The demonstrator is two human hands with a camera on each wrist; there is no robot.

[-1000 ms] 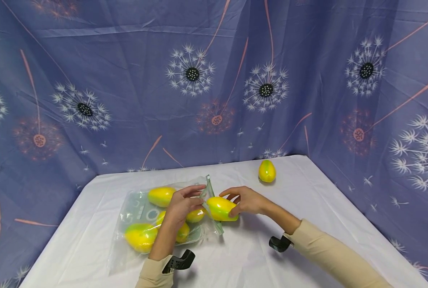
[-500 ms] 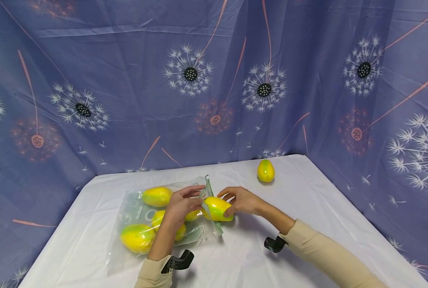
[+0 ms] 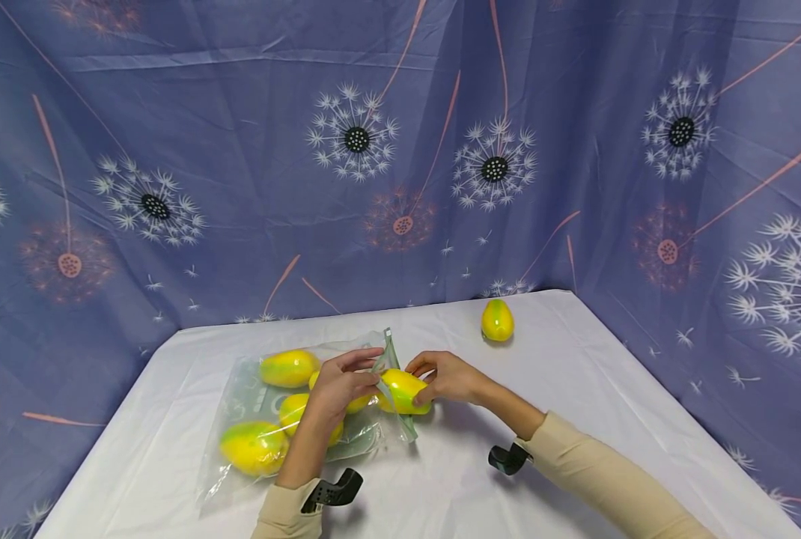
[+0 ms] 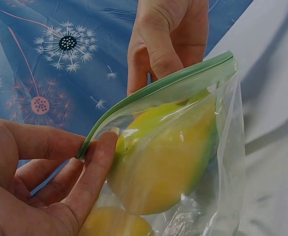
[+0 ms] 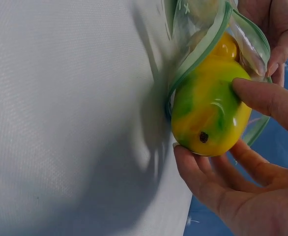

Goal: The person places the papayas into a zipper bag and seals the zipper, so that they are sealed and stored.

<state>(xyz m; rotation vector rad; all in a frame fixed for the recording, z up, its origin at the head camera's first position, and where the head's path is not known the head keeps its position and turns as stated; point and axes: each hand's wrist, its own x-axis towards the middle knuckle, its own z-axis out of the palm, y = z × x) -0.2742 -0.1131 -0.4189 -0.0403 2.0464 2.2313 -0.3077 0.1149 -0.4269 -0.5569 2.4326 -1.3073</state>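
Two beige sleeves [image 3: 596,471] reach in over the near side of the table [image 3: 596,382], and I see a black camera [image 3: 333,490] at each wrist. Toward the left edge lies the clear bag [image 3: 242,397], several fruits [image 3: 254,449] inside. The left hand [image 3: 338,385] pinches its green rim [image 4: 158,84]; the right hand [image 3: 456,376] grips the held fruit [image 3: 403,391], which sits partly in the bag's mouth. Farther out, I find a loose fruit [image 3: 498,320] near the far right corner; past the far edge hangs a dandelion-print curtain [image 3: 259,150].
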